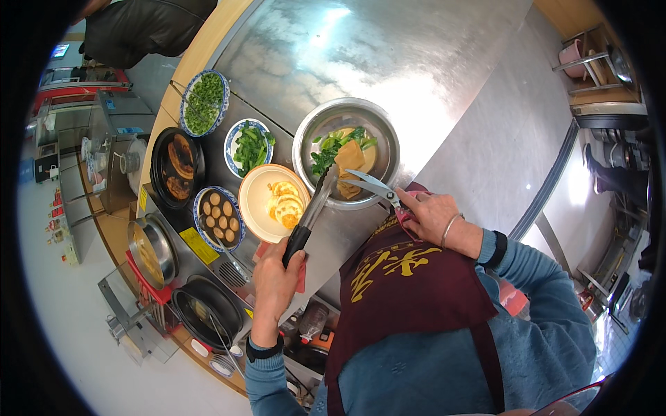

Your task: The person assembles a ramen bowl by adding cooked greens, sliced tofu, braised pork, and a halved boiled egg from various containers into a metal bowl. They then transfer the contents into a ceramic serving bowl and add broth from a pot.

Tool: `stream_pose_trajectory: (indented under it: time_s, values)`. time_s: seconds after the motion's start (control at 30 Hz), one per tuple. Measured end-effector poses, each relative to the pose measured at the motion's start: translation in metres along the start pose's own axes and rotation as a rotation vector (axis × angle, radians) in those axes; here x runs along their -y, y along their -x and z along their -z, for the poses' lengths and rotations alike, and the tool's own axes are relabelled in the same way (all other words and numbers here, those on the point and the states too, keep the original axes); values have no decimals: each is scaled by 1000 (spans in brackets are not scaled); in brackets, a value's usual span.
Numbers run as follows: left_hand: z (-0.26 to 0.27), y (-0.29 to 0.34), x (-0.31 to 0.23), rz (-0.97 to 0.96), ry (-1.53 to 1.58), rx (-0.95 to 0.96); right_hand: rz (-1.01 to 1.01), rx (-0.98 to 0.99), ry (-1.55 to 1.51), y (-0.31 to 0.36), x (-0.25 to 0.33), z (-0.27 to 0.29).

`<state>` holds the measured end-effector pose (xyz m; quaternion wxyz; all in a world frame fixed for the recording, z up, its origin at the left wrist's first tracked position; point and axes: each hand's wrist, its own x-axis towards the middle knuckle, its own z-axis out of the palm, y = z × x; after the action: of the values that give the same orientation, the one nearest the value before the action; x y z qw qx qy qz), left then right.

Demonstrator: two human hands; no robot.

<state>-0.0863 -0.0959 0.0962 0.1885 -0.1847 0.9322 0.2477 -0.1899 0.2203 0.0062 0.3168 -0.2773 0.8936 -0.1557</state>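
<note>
My left hand [276,281] is closed around the black grip of metal tongs [316,213]. The tongs' tips reach over the near rim of a steel bowl [299,154] and meet a tan, folded sheet of food [351,157], perhaps tofu skin. In my right hand [436,216] is a pair of scissors [372,184] with pinkish-red handles. Their blades are spread and point left, at the tan sheet. Leafy greens [325,159] lie in the bowl beside it; whatever is under them is hidden.
Left of the bowl are a cream plate [248,213] of fried eggs, small bowls of greens [251,147], chopped herbs [204,104] and brown eggs [220,213]. Dark pans [182,301] and a steel pot [166,243] stand farther left. A person in a dark jacket [149,28] is at upper left.
</note>
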Motion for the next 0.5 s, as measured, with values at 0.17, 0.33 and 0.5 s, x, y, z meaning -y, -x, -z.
stream_pose_trajectory:
  time_s: [0.17, 0.33, 0.5]
  values:
    - [1, -1, 0, -21, 40, 11, 0, 8, 8, 1, 0, 0]
    - [0, -2, -1, -20, 2, 17, 0, -3, -10, 2, 1, -1]
    - [0, 1, -1, 33, 115, 38, -13, -56, -30, 2, -3, -7]
